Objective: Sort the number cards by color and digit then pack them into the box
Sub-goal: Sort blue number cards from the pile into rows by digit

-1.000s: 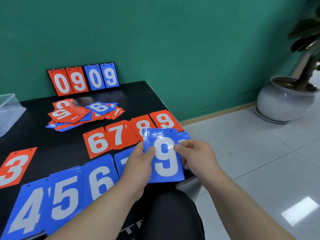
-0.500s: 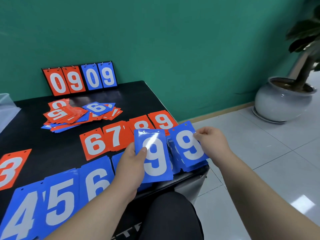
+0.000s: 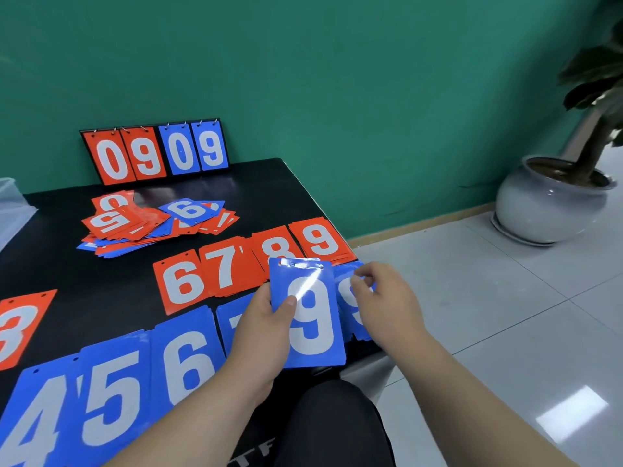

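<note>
A potted plant stands on the tiled floor by a green wall.

Your left hand covers most of blue 7 card; only sliver of digit shows. Held blue 9 card hides lower half of red 8 card. Your right hand blocks part of blue 9 pile; whether fingers pinch top card, unclear. Blue 4 card cut by bottom edge, red 3 card and clear box by left edge. Lower cards in mixed heap unreadable. Plant cropped at right.
</note>
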